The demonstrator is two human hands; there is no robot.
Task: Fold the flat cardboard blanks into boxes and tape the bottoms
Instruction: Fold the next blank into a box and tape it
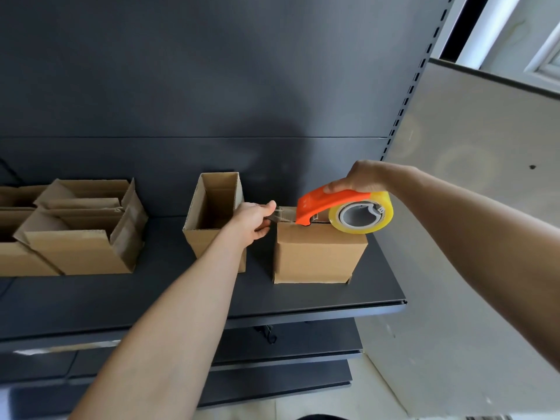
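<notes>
A small cardboard box [315,256] stands on the dark shelf [181,298] with its closed flaps facing up. My right hand [360,178] grips an orange tape dispenser [321,204] holding a roll of clear yellowish tape [360,215], resting on the box's top. A strip of clear tape [283,214] runs left from the dispenser's mouth. My left hand [254,219] pinches the free end of that strip at the box's upper left edge.
An open-topped box [212,213] stands upright just left of my left hand. Several more folded boxes [81,231] sit at the shelf's left. A grey panel [472,237] stands to the right; lower shelves lie below the front edge [333,310].
</notes>
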